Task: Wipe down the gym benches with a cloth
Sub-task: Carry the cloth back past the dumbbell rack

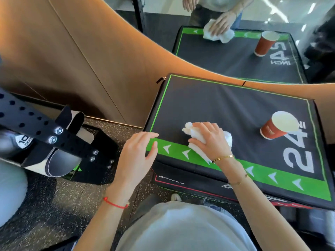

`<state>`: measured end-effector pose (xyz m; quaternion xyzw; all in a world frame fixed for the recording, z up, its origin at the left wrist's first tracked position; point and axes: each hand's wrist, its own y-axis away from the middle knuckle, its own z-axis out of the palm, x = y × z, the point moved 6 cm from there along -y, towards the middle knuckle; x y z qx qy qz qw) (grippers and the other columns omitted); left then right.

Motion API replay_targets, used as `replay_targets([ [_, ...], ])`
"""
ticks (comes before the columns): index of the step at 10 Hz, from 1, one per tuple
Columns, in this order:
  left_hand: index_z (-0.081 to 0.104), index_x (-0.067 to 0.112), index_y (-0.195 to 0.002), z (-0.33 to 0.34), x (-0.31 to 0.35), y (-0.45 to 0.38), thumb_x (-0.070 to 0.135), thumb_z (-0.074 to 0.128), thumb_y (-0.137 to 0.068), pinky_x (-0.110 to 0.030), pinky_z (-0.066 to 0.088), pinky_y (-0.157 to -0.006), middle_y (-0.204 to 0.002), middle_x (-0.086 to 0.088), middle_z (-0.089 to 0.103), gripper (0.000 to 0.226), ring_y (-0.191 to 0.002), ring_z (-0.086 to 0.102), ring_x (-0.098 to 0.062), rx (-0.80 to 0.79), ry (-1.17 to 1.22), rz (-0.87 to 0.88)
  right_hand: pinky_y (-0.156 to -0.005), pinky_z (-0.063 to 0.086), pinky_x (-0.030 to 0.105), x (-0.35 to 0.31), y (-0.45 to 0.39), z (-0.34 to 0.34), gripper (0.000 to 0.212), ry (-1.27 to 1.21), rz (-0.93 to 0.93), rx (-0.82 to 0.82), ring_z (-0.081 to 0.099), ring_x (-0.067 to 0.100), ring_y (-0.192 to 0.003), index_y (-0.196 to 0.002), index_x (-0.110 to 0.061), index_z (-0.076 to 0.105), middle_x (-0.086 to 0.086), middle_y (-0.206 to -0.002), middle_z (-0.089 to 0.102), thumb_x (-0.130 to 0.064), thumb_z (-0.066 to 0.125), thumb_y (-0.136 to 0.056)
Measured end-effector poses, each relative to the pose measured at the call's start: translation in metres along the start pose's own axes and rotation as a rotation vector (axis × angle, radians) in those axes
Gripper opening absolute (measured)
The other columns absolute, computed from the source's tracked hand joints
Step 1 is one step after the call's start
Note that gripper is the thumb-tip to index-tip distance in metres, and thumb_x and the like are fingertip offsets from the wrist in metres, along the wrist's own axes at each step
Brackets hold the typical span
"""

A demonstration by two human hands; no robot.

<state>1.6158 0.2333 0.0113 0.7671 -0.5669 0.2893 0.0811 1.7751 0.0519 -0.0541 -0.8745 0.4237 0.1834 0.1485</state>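
Note:
A black padded gym box with a green border and a white "24" stands in front of me. My right hand lies on a crumpled white cloth and presses it onto the black top near the green arrow strip. The fingers are spread over the cloth, and cloth shows on both sides of the hand. My left hand hovers at the box's near left corner with relaxed fingers, its fingertips over the green edge, holding nothing.
A red paper cup stands on the box's right side. A wall mirror behind reflects the box, cup and hands. A black perforated rack with a 10 kg weight stands on the speckled floor to the left.

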Motion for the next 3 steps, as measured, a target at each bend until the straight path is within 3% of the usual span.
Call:
replay_targets([
  [1,0.067,0.016,-0.117,0.005,-0.005,-0.018,0.018,0.059,-0.095,-0.034,0.049,-0.098,-0.115,0.006,0.066,0.023,-0.109,0.059,-0.011,-0.028,0.023,0.041,-0.080,0.039,0.041,0.003,-0.002,0.009,0.057,0.046,0.047,-0.023,0.053,0.032,-0.093,-0.121,-0.021,0.062,0.000,-0.108,0.062,-0.060,0.051,-0.081],
  [3,0.066,0.016,-0.116,0.004,-0.011,-0.045,0.018,0.059,-0.095,-0.033,0.049,-0.095,-0.113,0.006,0.066,0.022,-0.109,0.060,-0.012,-0.069,0.062,0.147,-0.102,0.040,0.046,-0.002,0.005,-0.001,0.060,-0.055,0.112,0.042,0.051,0.029,-0.118,-0.133,-0.024,0.057,-0.001,-0.129,0.060,-0.054,0.062,-0.080],
])
